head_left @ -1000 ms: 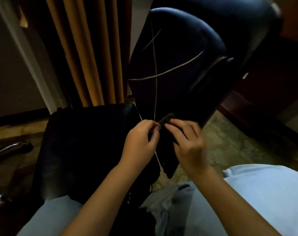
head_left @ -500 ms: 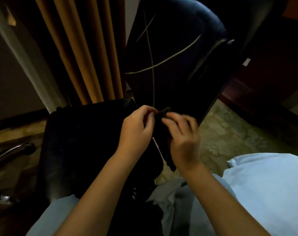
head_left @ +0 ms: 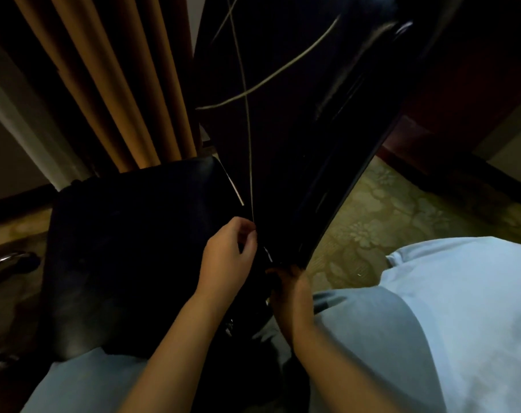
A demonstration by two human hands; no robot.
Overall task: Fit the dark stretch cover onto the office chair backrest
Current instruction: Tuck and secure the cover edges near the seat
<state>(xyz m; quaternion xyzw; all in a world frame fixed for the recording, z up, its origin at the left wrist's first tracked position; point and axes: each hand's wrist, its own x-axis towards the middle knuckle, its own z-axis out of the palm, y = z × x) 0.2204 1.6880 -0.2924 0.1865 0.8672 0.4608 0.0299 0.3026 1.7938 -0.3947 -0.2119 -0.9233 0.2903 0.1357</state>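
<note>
Dark stretch cover (head_left: 283, 129) — item in hand, drawn over the office chair backrest (head_left: 342, 186), its lower end right at your fingertips.

Right hand (head_left: 292, 293): nearest you and in shadow. The fingers (head_left: 283, 272) are curled on the cover's bottom tip, apparently to hold the fabric taut downward while the other hand works.

Left hand (head_left: 228, 260): just beside and slightly beyond the right. Thumb and fingertips (head_left: 247, 234) are closed narrow, pinching the lower end of a pale cord (head_left: 247, 114) where it meets the cover. Judged purpose: securing or tensioning the fastening at the base.

Orientation: the long axis runs from your fingers away and upward, leaning to your right. The narrow end points at you; the broad upper end passes out of frame at the top. The cord follows that axis up from your left fingertips, and a second pale strand crosses it farther up.

Seat (head_left: 128, 248): dark and glossy, to the left of your left hand and touching the backrest's base.

Armrest (head_left: 3, 260): chrome, well left of your fingers.

Carpet (head_left: 387, 210): patterned, beyond and right of your right hand.

Curtain (head_left: 113, 84): tan folds, farthest, behind the seat.
</note>
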